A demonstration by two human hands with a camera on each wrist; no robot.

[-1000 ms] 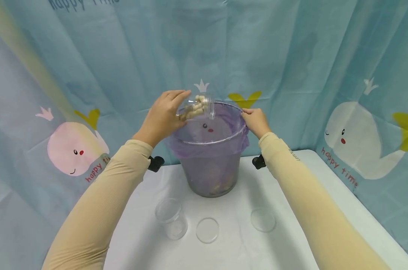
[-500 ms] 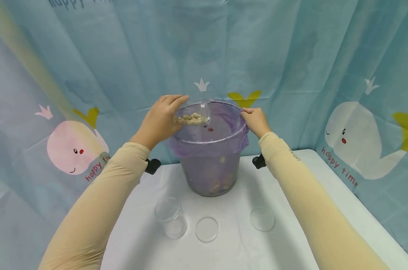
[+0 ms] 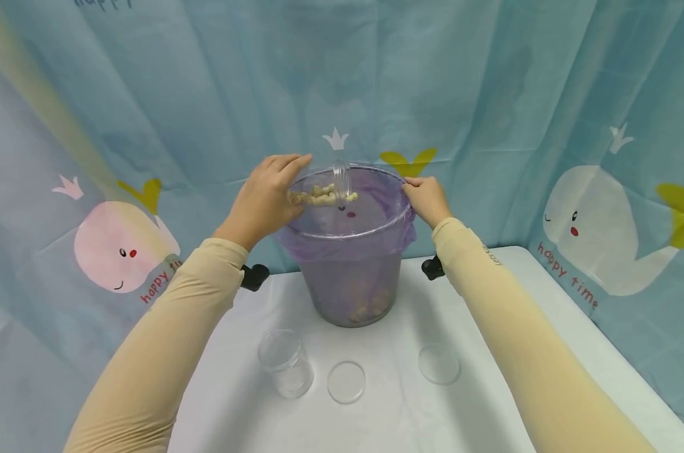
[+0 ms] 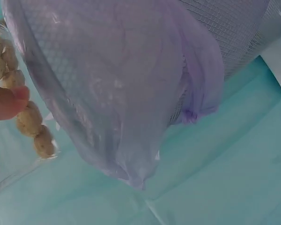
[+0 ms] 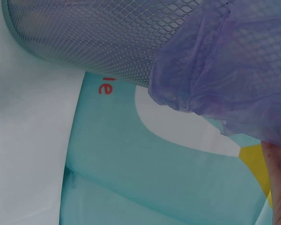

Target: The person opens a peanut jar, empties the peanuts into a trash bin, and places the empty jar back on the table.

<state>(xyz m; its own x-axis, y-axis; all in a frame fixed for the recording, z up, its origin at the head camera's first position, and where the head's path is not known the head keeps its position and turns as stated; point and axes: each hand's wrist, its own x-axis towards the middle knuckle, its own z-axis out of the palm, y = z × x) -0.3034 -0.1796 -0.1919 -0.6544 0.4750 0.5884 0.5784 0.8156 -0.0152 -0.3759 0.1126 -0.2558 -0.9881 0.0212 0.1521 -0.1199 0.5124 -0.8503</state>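
Observation:
Above the left part of a mesh trash bin (image 3: 350,283), my left hand (image 3: 265,198) grips a clear plastic jar (image 3: 342,179) lying on its side, its mouth toward the right. Peanuts (image 3: 321,196) in their shells lie along the jar's lower wall, one at the mouth; they also show beside my thumb in the left wrist view. A purple bag (image 4: 117,93) lines the bin and folds over its rim. My right hand (image 3: 426,198) pinches the bagged rim on the right side. Some pale pieces (image 3: 370,308) show dimly through the bin's lower mesh.
A second clear jar (image 3: 287,365) stands uncovered on the white table (image 3: 387,415), front left of the bin. Two clear round lids (image 3: 347,382) lie flat nearby, one in the middle and one farther right. A blue printed curtain (image 3: 460,94) hangs behind and at both sides.
My left hand has lowered slightly and moved a little left with the jar. The peanuts have shifted along the jar's lower side, one now at its mouth. My right hand stays on the rim.

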